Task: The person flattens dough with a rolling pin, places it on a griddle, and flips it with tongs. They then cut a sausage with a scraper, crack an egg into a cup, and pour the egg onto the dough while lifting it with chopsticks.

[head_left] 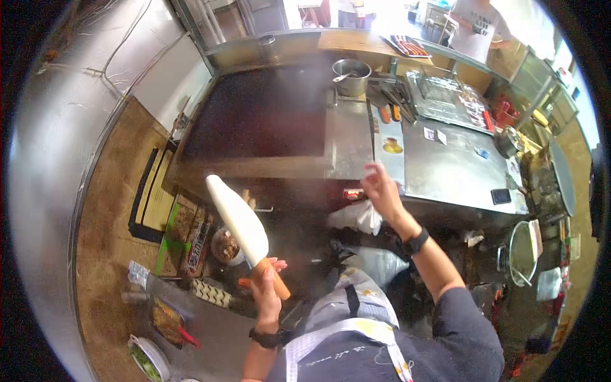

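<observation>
My left hand [267,293] is closed round the orange-brown handle of a large knife [238,216]. Its broad, whitish blade tapers upward and to the left, in front of the griddle's near edge. A bowl of brown pieces [224,246] lies beneath and beside the blade. My right hand [380,191] is raised near the front edge of the steel counter [433,169], fingers partly curled and apart, with nothing visible in it. Just below it are a small red packet [353,193] and a white plastic bag [359,218].
A dark flat griddle [258,114] lies ahead. Beyond the counter stands a pot [351,77] with a ladle. To the right are a metal tray [445,99], a phone [501,196] and a strainer [523,254]. A person [477,25] stands across the counter.
</observation>
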Demonstrator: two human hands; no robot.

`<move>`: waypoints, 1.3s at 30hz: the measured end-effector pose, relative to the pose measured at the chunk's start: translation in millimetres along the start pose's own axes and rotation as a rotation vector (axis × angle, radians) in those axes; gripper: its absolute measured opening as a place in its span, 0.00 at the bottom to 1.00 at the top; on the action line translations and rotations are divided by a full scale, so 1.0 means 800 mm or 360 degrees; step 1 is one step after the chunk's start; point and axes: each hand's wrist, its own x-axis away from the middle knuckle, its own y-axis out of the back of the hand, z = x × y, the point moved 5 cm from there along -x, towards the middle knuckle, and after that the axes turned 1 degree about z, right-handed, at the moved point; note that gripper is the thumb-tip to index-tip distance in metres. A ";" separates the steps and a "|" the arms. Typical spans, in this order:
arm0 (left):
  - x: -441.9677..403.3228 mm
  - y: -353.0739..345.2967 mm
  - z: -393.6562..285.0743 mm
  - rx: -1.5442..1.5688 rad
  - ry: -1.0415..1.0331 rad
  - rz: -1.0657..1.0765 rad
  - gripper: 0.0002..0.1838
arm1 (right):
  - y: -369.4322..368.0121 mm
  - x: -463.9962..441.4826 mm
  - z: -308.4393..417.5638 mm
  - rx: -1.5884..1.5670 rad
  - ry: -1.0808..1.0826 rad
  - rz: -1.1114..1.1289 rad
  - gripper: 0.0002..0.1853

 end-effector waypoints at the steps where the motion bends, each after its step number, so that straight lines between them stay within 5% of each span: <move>1: -0.017 -0.001 -0.001 0.0015 -0.0009 -0.0007 0.18 | -0.001 -0.049 -0.004 0.0079 0.0081 -0.0049 0.17; 8: -0.126 -0.004 -0.021 -0.0235 0.0090 -0.0315 0.20 | -0.021 -0.352 -0.045 0.0772 0.0437 -0.0370 0.26; 12: -0.179 -0.005 -0.018 -0.0162 0.0127 -0.0473 0.20 | -0.056 -0.449 -0.101 0.1560 0.0393 0.0132 0.15; 17: -0.216 -0.004 -0.010 -0.0082 0.0225 -0.0665 0.21 | 0.019 -0.517 -0.109 0.1386 0.0030 -0.0307 0.12; 19: -0.229 -0.002 -0.007 -0.0033 0.0297 -0.0673 0.23 | 0.064 -0.522 -0.126 0.1149 0.0287 -0.0526 0.14; 21: -0.242 0.000 -0.006 0.0000 0.0315 -0.0674 0.23 | 0.092 -0.510 -0.146 0.0457 -0.0189 -0.0454 0.16; 23: -0.255 0.004 -0.003 0.0040 0.0330 -0.0680 0.24 | 0.104 -0.504 -0.166 0.0429 -0.0004 -0.0475 0.16; 26: -0.275 0.016 0.002 0.0102 0.0348 -0.0649 0.24 | 0.114 -0.462 -0.149 -0.0026 -0.0324 -0.0722 0.13; 39: -0.331 0.042 -0.004 0.0038 0.0117 -0.0218 0.20 | 0.102 -0.404 -0.150 -0.0224 -0.0158 -0.0919 0.12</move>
